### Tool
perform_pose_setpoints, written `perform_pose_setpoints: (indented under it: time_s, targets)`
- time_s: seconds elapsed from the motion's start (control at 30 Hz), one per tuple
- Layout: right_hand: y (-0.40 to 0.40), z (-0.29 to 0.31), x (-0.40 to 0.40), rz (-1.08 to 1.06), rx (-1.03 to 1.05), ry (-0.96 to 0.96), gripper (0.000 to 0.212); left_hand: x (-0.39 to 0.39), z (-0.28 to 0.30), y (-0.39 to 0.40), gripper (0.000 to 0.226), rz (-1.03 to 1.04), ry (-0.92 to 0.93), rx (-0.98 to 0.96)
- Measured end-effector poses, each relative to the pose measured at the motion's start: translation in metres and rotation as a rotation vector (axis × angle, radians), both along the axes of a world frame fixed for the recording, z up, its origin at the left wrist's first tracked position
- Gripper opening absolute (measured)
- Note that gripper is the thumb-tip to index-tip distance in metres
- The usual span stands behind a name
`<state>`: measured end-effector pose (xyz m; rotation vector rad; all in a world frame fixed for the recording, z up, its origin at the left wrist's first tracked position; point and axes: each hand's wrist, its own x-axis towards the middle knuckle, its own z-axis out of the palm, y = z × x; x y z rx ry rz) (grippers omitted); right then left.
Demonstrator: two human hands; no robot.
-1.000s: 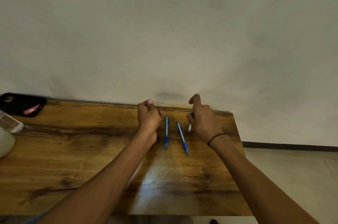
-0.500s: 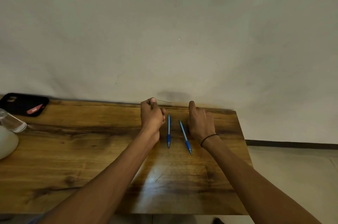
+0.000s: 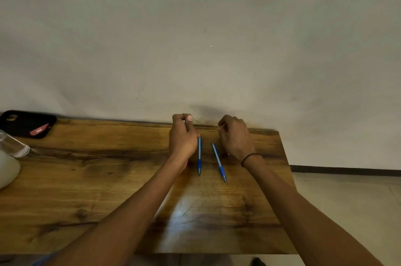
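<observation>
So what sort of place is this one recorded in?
Likely a plain room in a home or small office: a wooden table set against a bare wall, blue pens on it, pale floor at right.

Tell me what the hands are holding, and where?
The left hand pinches a thin wire by one end. Whether the curled right hand holds anything cannot be told.

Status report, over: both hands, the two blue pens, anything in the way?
Left hand pinches a thin wire. Right hand curled, contents hidden. Left blue pen and right blue pen flat on wooden table between hands. Nothing across them.
</observation>
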<state>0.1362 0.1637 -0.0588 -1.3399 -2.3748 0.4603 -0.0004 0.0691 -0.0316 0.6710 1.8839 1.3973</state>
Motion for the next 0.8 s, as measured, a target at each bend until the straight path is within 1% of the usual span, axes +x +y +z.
perform_pose_setpoints:
  time_s: [0.1,0.17,0.27,0.37,0.57,0.7,0.8]
  targets:
    - [0.008,0.027,-0.001,0.114,-0.175,0.268,0.010,0.000,-0.001,0.000,0.021,-0.091,0.188,-0.042]
    - [0.009,0.040,-0.002,0.195,-0.245,0.339,0.011,0.000,-0.003,0.000,0.019,-0.129,0.252,-0.085]
    - [0.005,0.046,-0.006,0.279,-0.283,0.308,0.009,0.000,-0.004,0.000,0.018,-0.166,0.284,-0.103]
    - [0.002,0.045,-0.010,0.303,-0.277,0.246,0.009,0.000,-0.003,0.001,0.016,-0.194,0.318,-0.102]
    - [0.000,0.041,-0.009,0.290,-0.241,0.185,0.009,0.000,-0.005,0.002,0.010,-0.225,0.326,-0.089]
    - [-0.001,0.040,-0.007,0.287,-0.240,0.174,0.007,0.000,-0.006,0.003,0.010,-0.250,0.321,-0.072]
    - [0.000,0.039,-0.007,0.278,-0.239,0.177,0.005,0.001,-0.005,0.004,0.013,-0.251,0.275,-0.057]
